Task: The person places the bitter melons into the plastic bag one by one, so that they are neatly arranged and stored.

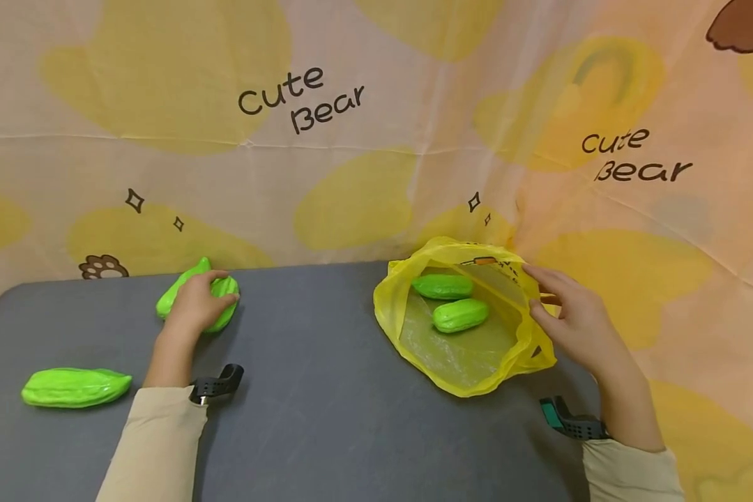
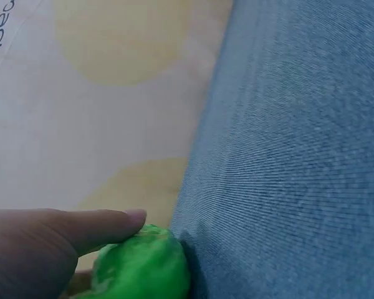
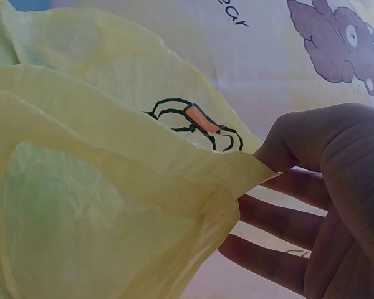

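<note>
In the head view, a yellow plastic bag (image 1: 470, 382) lies with its mouth spread toward me. Inside it are two bright green, ridged bitter melons, one farther back (image 1: 442, 286) and one nearer (image 1: 461, 316). My right hand (image 1: 580, 324) pinches the right rim of the bag between thumb and fingers, as the right wrist view also shows. Toward the back left, my left hand (image 1: 197, 301) grips a bitter melon (image 1: 224, 307). Beside it, partly hidden by that hand, lies another pointed bitter melon (image 1: 171, 296). The left wrist view shows the held melon's end (image 2: 143, 265).
A single bitter melon (image 1: 75, 388) lies at the near left of the grey table (image 1: 314, 390). Behind the table and along its right side hangs a printed cloth (image 1: 351, 195) with yellow patches and lettering.
</note>
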`<control>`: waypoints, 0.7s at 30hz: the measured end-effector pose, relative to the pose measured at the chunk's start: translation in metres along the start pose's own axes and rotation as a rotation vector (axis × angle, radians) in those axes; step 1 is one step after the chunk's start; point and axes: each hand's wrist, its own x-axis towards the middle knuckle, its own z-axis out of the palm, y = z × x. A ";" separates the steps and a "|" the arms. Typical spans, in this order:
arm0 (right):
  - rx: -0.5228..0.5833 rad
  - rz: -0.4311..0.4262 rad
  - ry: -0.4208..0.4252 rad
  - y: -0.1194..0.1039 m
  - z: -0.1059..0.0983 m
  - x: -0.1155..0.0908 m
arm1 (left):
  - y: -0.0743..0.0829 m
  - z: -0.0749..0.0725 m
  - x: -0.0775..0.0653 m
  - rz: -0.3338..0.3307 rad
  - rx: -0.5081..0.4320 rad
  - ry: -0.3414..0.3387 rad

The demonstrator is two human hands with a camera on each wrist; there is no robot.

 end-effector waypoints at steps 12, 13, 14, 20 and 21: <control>-0.006 0.009 -0.007 -0.001 0.000 0.002 | -0.001 0.002 0.000 -0.046 0.005 0.015; -0.005 0.009 -0.006 -0.001 0.000 0.002 | -0.001 0.002 0.000 -0.044 0.004 0.024; -0.003 0.008 -0.006 -0.001 0.000 0.002 | -0.001 0.002 0.000 -0.040 0.003 0.035; 0.000 0.004 -0.002 0.000 0.000 0.002 | 0.006 -0.002 0.000 -0.018 -0.004 0.079; 0.000 0.004 -0.001 0.000 0.000 0.002 | 0.007 -0.003 0.000 -0.018 -0.006 0.078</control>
